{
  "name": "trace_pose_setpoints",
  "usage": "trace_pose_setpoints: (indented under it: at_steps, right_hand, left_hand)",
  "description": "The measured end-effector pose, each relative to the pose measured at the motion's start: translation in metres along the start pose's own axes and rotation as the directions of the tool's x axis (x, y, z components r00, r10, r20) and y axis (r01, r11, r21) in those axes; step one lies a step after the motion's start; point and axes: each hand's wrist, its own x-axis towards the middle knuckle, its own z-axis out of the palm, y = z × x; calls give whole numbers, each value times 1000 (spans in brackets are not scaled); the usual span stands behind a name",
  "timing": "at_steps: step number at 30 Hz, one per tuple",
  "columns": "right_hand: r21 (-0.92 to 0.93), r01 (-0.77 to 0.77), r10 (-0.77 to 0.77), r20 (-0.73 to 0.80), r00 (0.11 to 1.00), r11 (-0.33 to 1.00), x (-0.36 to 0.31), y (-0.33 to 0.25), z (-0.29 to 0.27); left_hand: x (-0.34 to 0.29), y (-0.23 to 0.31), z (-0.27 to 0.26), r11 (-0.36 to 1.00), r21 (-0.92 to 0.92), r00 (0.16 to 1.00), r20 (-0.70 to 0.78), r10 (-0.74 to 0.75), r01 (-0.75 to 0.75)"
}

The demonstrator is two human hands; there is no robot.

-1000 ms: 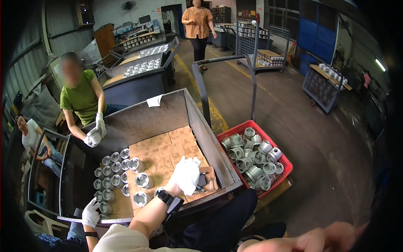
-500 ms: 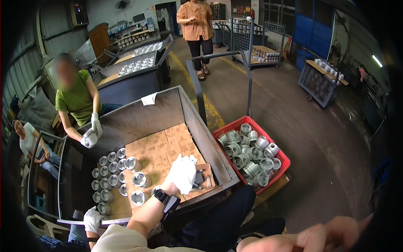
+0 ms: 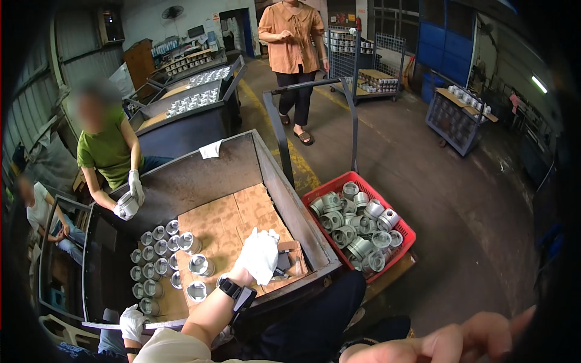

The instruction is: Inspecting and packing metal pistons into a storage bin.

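My left hand point(image 3: 259, 257), in a white glove with a black device at its wrist, rests fingers apart on the cardboard point(image 3: 227, 206) inside a metal bin. Beside it lies a small cardboard box point(image 3: 293, 260) with a dark tool, partly covered by the hand. No piston is in this hand. Nearest to its left stand a few silver pistons point(image 3: 201, 265); one behind my forearm is mostly hidden. My right hand point(image 3: 451, 343), bare, is close at the lower right. Its fingers are loosely bent and apart, partly cut off by the picture's edge; I see nothing in it.
A red crate point(image 3: 413, 237) of jumbled pistons stands right of the bin point(image 3: 330, 264). Across the bin a co-worker in green point(image 3: 109, 148) holds a piston point(image 3: 128, 204). Another gloved hand point(image 3: 131, 322) touches the bin's near edge. A person in orange point(image 3: 293, 39) is on the aisle.
The person in orange has stepped nearer. The co-worker in green has turned and lowered the piston slightly. My hands have hardly moved; the view has shifted a little.
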Motion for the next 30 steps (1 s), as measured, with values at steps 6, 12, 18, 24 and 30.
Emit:
trace_pose_setpoints:
  at_steps: [6, 12, 18, 24, 30]
  right_hand:
    - [-220, -274, 243, -158, 957, 936, 9, -33, 23]
    - [-167, -292, 283, -76, 956, 942, 26, -22, 17]
    - [-276, -481, 468, -116, 876, 832, 29, -48, 21]
    - [-190, -35, 51, 81, 995, 981, 11, -15, 6]
    - [-197, 163, -146, 101, 984, 967, 28, -8, 10]
  left_hand:
    - [-7, -7, 8, 997, 67, 998, 44, -38, 35]
    - [-1, -2, -3, 1000, -8, 999, 44, -13, 13]
    - [-4, -4, 3, 999, 41, 999, 42, -31, 29]
    - [-2, -3, 2, 999, 46, 998, 54, -13, 11]
    - [0, -2, -5, 1000, -19, 998, 65, -17, 18]
